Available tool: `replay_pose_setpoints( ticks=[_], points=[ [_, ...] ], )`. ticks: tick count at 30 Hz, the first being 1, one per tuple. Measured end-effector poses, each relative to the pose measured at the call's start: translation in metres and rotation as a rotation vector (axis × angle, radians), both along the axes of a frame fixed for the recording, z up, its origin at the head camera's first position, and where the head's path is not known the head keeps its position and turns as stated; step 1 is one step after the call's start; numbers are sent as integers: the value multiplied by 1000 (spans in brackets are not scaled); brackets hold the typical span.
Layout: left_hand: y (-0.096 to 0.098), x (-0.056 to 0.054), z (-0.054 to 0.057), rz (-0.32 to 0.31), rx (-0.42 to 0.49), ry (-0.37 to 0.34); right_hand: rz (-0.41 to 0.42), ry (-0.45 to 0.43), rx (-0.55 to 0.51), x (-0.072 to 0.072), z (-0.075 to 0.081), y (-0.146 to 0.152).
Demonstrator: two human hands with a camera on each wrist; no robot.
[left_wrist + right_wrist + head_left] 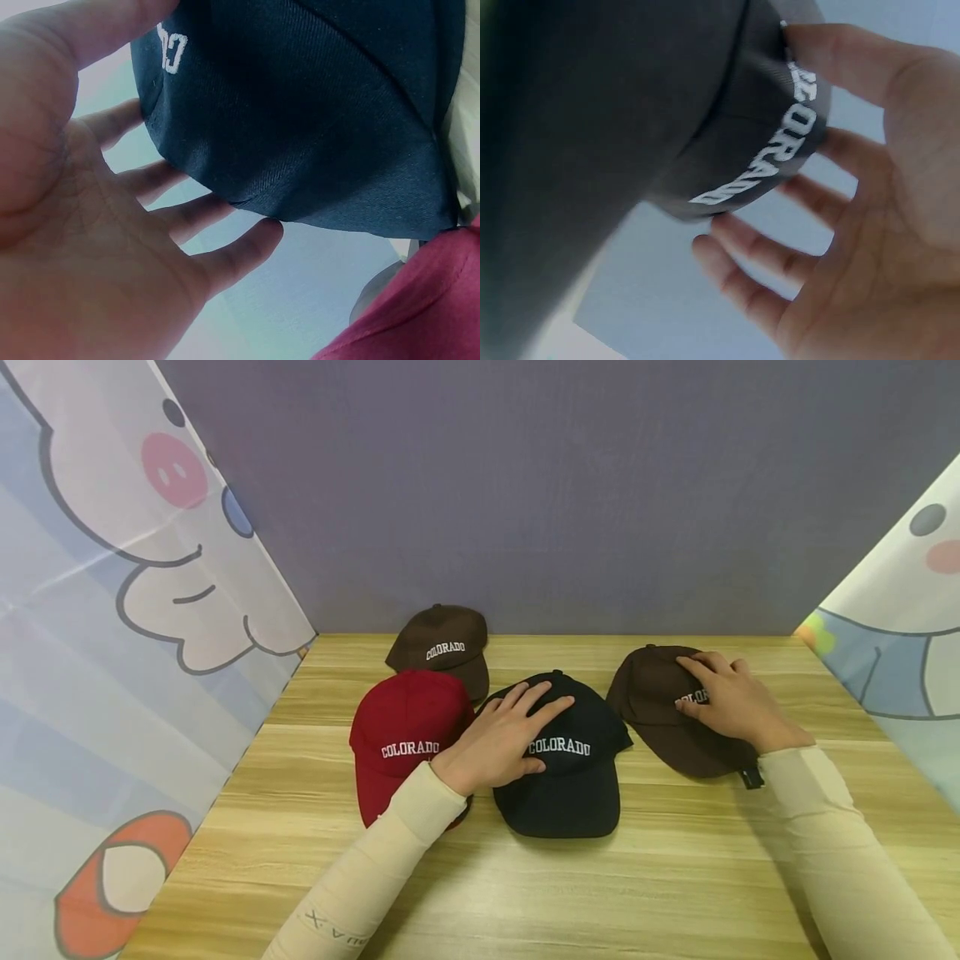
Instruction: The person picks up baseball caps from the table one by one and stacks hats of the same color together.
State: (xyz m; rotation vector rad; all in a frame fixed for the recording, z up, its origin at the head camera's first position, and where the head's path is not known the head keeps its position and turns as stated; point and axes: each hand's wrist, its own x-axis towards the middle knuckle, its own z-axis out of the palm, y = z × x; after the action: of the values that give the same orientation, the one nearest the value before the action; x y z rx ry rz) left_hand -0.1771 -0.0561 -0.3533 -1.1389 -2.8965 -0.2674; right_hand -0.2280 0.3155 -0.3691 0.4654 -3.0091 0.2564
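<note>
My left hand (504,735) lies over the left side of a black cap (558,797), its fingers spread across the crown. In the left wrist view, the fingertips (262,234) reach the crown's edge and the thumb is near the white lettering. On the right, my right hand (733,700) rests on a dark brown cap (648,689), thumb by its COLORADO lettering and fingers spread over the crown. The right wrist view has these fingers (761,251) loosely extended along the crown. Both caps sit on the table with brims toward me.
A red cap (408,710) sits left of the black one, partly behind my left wrist. Behind it stands another brown cap (442,639). The wood-grain table (300,827) ends at a grey back wall (570,502), with cartoon-printed sheets (97,635) at the sides.
</note>
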Motion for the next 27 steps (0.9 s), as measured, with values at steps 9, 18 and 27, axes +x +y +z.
replay_pose_setpoints(
  ticks=[9, 18, 27],
  points=[
    [0, -1, -1, -1, 5, -4, -75, -106, 50, 10, 13, -6],
    [-1, -1, -1, 0, 2, -9, -43, -203, 51, 18, 28, -4],
    [0, 0, 0, 0, 6, -10, -9, -285, 30, 24, 38, 7]
  ],
)
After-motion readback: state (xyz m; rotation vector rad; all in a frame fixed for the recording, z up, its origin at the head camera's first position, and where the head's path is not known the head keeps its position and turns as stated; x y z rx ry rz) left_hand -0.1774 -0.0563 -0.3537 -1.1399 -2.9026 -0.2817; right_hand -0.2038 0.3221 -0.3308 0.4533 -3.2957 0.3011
